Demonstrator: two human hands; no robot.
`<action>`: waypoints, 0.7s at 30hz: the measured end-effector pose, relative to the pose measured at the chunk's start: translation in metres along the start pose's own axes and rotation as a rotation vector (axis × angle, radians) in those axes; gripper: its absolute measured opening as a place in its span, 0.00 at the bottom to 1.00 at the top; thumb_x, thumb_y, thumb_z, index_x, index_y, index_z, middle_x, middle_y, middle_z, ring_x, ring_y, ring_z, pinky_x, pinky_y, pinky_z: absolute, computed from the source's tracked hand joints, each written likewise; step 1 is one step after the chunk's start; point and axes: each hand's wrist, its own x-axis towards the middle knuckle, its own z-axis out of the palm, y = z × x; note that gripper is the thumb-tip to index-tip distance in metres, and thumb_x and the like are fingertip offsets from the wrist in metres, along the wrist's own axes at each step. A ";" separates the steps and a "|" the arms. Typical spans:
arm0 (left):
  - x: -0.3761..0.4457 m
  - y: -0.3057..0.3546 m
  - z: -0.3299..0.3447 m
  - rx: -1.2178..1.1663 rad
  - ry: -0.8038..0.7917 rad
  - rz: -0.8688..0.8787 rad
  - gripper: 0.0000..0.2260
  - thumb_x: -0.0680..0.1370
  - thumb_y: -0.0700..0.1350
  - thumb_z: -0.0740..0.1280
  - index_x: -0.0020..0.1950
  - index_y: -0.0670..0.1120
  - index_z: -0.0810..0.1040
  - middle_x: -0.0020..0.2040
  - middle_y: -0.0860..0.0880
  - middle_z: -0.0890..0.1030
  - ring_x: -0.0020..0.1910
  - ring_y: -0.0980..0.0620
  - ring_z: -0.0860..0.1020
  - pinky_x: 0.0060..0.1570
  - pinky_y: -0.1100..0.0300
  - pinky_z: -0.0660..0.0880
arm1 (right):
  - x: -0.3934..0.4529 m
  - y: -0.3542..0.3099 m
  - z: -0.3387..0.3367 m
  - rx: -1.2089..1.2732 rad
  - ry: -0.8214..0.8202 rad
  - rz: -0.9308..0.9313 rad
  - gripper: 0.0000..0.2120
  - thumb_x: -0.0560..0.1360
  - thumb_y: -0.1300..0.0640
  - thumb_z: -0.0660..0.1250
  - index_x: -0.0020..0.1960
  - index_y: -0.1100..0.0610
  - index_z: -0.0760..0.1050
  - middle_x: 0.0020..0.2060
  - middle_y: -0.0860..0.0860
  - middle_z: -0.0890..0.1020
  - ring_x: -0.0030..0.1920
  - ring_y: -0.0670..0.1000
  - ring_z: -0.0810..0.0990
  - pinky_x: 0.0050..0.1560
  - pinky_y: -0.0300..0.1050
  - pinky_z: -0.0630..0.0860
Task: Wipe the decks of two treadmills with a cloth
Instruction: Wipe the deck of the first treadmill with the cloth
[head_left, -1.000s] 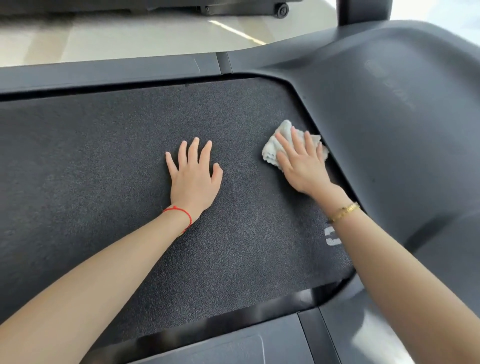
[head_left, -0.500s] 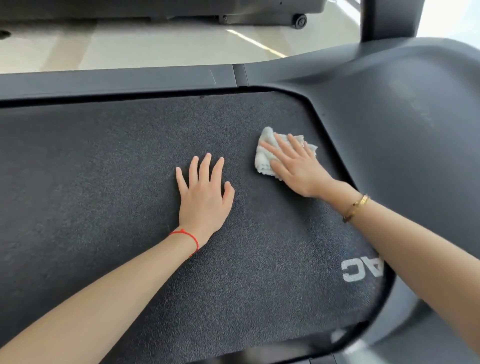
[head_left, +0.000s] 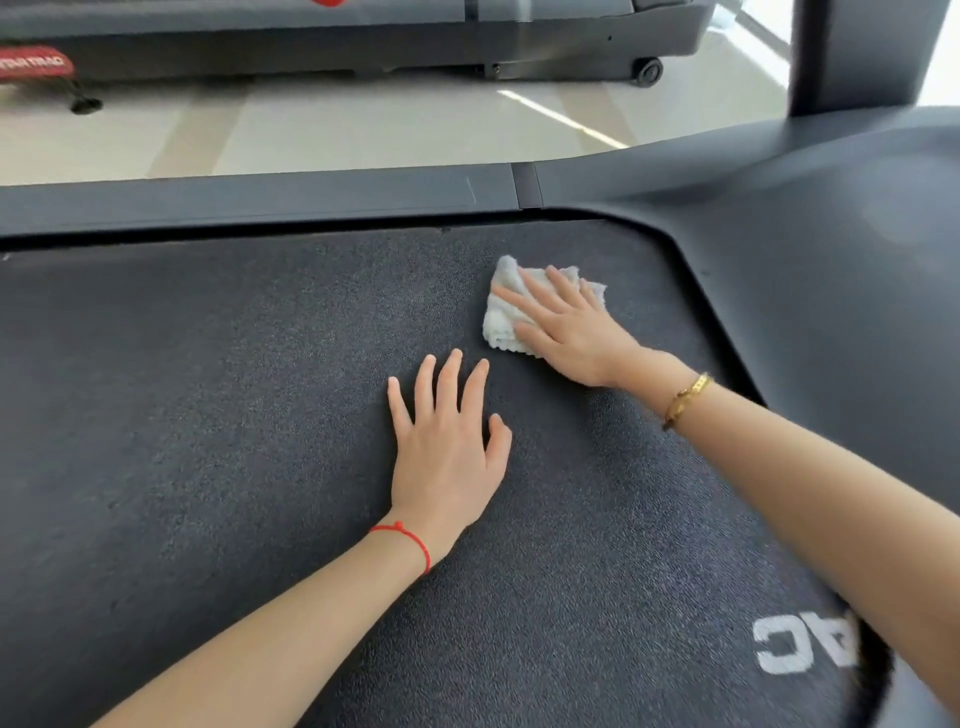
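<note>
A dark textured treadmill belt (head_left: 208, 415) fills most of the view. A small folded white cloth (head_left: 501, 314) lies on it near its far right corner. My right hand (head_left: 566, 325) presses flat on the cloth with straight fingers, covering its right part. My left hand (head_left: 449, 447) rests palm down on the bare belt, fingers spread, just in front and left of the cloth. A second treadmill (head_left: 363, 36) stands across the floor at the top of the view.
A grey side rail (head_left: 249, 200) borders the belt's far edge. The smooth motor cover (head_left: 831, 260) rises at the right, with an upright post (head_left: 857, 52) behind it. Pale floor (head_left: 337, 124) separates the two machines. White letters (head_left: 800, 644) mark the belt at lower right.
My right hand has slid the cloth leftward along the belt, away from the motor cover. My left hand stays planted on the belt. The view has tilted up and shows the second treadmill.
</note>
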 end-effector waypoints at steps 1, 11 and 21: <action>0.000 0.000 0.000 0.001 -0.004 0.000 0.28 0.79 0.55 0.48 0.78 0.49 0.62 0.78 0.46 0.62 0.78 0.43 0.58 0.74 0.35 0.53 | 0.002 0.009 -0.005 -0.013 0.000 0.008 0.24 0.84 0.45 0.46 0.79 0.39 0.48 0.80 0.46 0.47 0.79 0.57 0.42 0.77 0.61 0.39; 0.001 0.001 -0.003 0.023 -0.015 0.002 0.28 0.79 0.55 0.48 0.78 0.49 0.62 0.78 0.46 0.62 0.78 0.43 0.58 0.73 0.35 0.53 | 0.074 0.008 -0.015 0.059 0.045 0.379 0.25 0.83 0.42 0.43 0.80 0.40 0.47 0.80 0.48 0.45 0.79 0.59 0.38 0.74 0.65 0.34; 0.000 0.000 -0.004 0.011 -0.026 0.007 0.28 0.79 0.55 0.47 0.78 0.49 0.62 0.78 0.45 0.61 0.78 0.42 0.57 0.74 0.34 0.52 | 0.016 0.029 -0.013 0.006 0.049 0.277 0.25 0.84 0.45 0.46 0.80 0.40 0.46 0.81 0.48 0.47 0.79 0.59 0.41 0.77 0.61 0.40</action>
